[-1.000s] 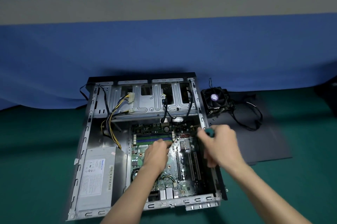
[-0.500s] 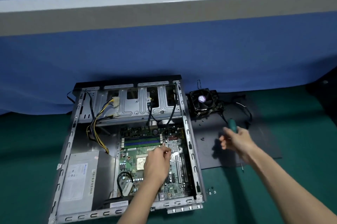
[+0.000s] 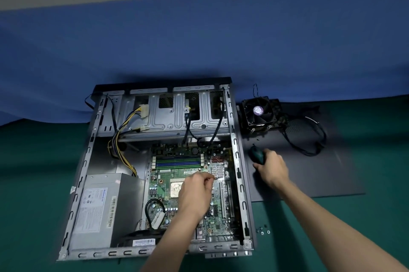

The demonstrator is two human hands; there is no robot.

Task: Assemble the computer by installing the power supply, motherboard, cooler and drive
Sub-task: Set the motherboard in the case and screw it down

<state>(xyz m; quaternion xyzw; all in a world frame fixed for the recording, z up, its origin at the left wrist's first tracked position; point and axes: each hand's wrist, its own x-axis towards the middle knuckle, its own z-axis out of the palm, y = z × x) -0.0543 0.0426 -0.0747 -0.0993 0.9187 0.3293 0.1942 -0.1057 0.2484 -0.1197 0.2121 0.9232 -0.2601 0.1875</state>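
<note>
Open case (image 3: 236,154) lying on the green surface (image 3: 33,183), board (image 3: 162,183) inside it, power supply (image 3: 99,212) in its near left corner, left hand (image 3: 194,192) over the board, fingertips bunched together, cannot tell on what, right hand (image 3: 273,167) gripping a green screwdriver (image 3: 257,155) over a dark panel (image 3: 327,174) beside the case, cooler (image 3: 259,112) at the panel's far end, tiny screws (image 3: 262,229) on the surface by the case

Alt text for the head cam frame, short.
A person's left hand, fingers curled, is over the motherboard in an open computer case lying flat, while the right hand grips a green-handled screwdriver above a dark panel beside it. The power supply sits in the case; the cooler fan rests on the panel.
</note>
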